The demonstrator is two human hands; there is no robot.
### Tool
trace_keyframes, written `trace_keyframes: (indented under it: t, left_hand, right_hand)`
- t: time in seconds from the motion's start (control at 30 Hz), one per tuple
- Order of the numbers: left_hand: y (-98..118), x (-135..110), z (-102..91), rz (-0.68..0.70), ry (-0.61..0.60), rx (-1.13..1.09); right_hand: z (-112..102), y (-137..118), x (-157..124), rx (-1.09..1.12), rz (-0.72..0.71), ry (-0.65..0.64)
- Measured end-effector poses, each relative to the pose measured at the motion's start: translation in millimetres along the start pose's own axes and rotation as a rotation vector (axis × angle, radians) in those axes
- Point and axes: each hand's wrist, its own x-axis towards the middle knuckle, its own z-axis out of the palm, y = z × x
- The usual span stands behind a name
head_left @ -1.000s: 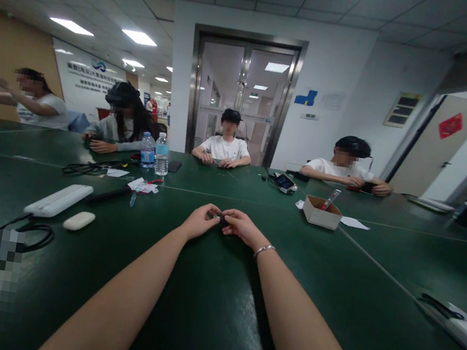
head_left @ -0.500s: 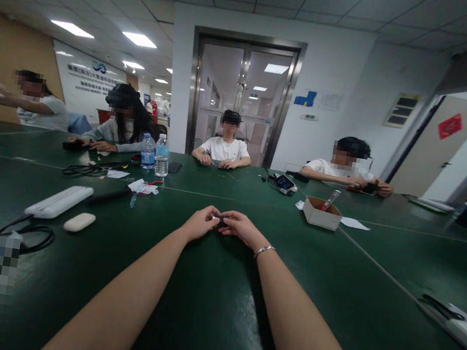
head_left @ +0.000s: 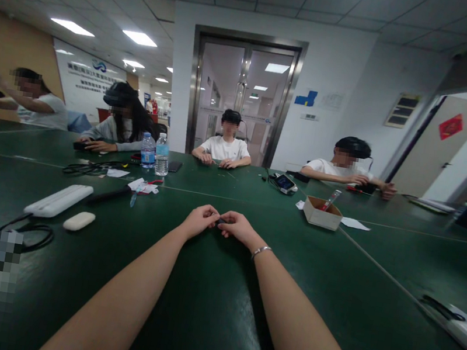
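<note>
My left hand (head_left: pixel 200 222) and my right hand (head_left: pixel 239 227) meet fingertip to fingertip over the dark green table (head_left: pixel 206 289). Between them is a small dark object (head_left: pixel 220 221), mostly covered by the fingers and too small to name. The right thumb and fingers are pinched on it. Bent fingers of the left hand close at its other end; what they grip there is hidden. A silver bracelet (head_left: pixel 261 251) circles my right wrist.
Left of my arms lie a white oval case (head_left: pixel 79 221), a long white device (head_left: pixel 59 200) and black cable. Two water bottles (head_left: pixel 162 155) stand farther back. A small open box (head_left: pixel 322 214) sits to the right. Several people wearing headsets sit across the table.
My fingers have shifted slightly around the small dark object, and more of it shows. Across the table, the person at right has moved one hand outward; the far-left person's raised hands have moved too.
</note>
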Motion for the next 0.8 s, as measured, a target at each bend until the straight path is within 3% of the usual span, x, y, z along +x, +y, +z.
trace_keyframes:
  t: [0.17,0.4,0.6,0.7,0.8]
  left_hand:
    - [1,0,0.4,-0.004,-0.034,-0.019]
    - [2,0,1.2,-0.02,0.012,0.112]
    - [10,-3,5.0,0.068,0.082,0.252]
    - [10,-1,7.9,0.037,0.031,0.216]
    - [12,2,9.6,-0.044,-0.017,0.125]
  right_hand:
    - [-1,2,1,-0.019,0.013,0.032]
    - [4,8,3,-0.181,-0.002,0.107]
    - [11,7,5,-0.57,-0.055,0.254]
    - [14,3,3,-0.722,-0.056,0.243]
    - [10,-11,-1,-0.714,0.019,0.153]
